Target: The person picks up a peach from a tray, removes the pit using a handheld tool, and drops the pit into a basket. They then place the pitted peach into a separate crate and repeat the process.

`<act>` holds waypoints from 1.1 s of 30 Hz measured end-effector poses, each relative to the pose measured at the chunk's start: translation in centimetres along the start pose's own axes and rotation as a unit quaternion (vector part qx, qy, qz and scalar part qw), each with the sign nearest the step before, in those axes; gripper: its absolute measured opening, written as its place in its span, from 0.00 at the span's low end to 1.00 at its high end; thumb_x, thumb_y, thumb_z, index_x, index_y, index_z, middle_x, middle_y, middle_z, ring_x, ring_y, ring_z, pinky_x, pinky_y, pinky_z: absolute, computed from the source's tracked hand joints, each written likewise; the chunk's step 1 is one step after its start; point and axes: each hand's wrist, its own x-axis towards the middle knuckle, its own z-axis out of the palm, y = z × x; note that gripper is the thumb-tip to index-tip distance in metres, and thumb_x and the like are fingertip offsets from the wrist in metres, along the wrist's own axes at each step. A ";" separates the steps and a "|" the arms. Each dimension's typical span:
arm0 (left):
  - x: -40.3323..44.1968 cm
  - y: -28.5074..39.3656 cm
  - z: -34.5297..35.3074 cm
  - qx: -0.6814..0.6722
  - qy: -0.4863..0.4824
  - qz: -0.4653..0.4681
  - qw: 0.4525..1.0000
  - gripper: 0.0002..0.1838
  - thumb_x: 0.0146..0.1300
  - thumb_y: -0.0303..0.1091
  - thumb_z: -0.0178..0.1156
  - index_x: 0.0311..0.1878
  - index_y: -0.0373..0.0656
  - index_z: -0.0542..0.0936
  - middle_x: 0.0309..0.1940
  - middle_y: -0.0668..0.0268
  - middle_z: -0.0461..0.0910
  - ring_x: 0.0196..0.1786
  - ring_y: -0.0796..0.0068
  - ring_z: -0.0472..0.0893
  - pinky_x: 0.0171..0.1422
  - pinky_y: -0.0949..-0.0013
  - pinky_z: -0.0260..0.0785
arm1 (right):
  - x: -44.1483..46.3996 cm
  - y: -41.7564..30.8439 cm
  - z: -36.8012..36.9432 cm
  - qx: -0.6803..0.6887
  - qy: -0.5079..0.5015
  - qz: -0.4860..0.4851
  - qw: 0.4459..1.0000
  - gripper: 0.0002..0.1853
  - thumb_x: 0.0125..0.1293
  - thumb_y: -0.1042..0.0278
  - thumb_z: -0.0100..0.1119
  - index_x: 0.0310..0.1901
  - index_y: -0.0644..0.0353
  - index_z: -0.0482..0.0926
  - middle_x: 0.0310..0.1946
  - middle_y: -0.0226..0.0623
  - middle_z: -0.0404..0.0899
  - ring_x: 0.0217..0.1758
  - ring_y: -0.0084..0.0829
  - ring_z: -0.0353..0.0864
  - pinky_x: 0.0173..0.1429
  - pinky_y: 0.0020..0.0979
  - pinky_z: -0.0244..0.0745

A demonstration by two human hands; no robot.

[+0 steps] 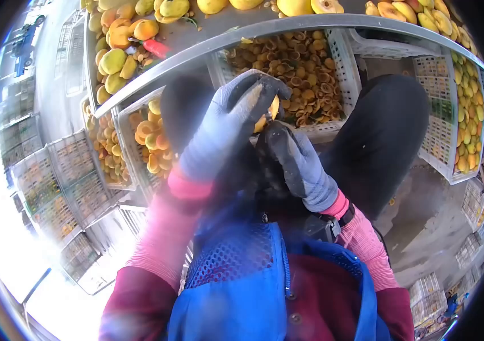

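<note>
My left hand [250, 99], in a grey-blue glove with dark fingers, is closed around a yellow-orange piece of fruit [261, 123] that looks like a peach. Only part of the fruit shows between the gloves. Just below and to the right, my right hand [292, 156], gloved alike, has its fingers closed close against the fruit. Whatever those fingers hold is hidden. Both hands are above my lap, in front of a crate [337, 68] of small brownish-orange, cup-shaped fruit scraps [307, 85].
A metal-edged table [219, 42] ahead carries yellow fruit [114, 61], some of it halved, and a red handle-like object [155, 48]. Crates of fruit halves [154, 139] stand at the left. At the right is a crate of yellow fruit [468, 113]. Stacked crates [63, 176] stand farther left.
</note>
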 end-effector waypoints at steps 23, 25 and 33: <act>-2.8 -2.8 -0.8 0.073 0.043 0.129 0.988 0.13 0.61 0.32 0.51 0.44 0.34 0.78 0.35 0.60 0.80 0.34 0.74 0.78 0.42 0.73 0.71 | -0.3 2.6 0.2 0.648 -0.289 0.337 0.619 0.26 0.69 0.36 0.37 0.42 0.53 0.70 0.21 0.26 0.63 0.17 0.23 0.61 0.19 0.27 0.57; -3.2 -2.9 -0.7 0.030 0.032 0.136 0.990 0.12 0.61 0.31 0.51 0.44 0.34 0.77 0.34 0.59 0.79 0.34 0.70 0.79 0.42 0.71 0.71 | -0.6 2.8 0.9 0.677 -0.312 0.319 0.585 0.26 0.70 0.36 0.36 0.44 0.53 0.70 0.21 0.26 0.63 0.17 0.23 0.61 0.19 0.27 0.57; -4.6 -4.2 1.5 0.010 0.064 0.207 0.976 0.18 0.70 0.43 0.47 0.41 0.34 0.76 0.37 0.57 0.78 0.34 0.70 0.78 0.41 0.70 0.71 | -1.2 2.3 1.8 0.683 -0.341 0.297 0.573 0.24 0.70 0.38 0.38 0.44 0.52 0.69 0.17 0.28 0.64 0.14 0.24 0.63 0.16 0.28 0.58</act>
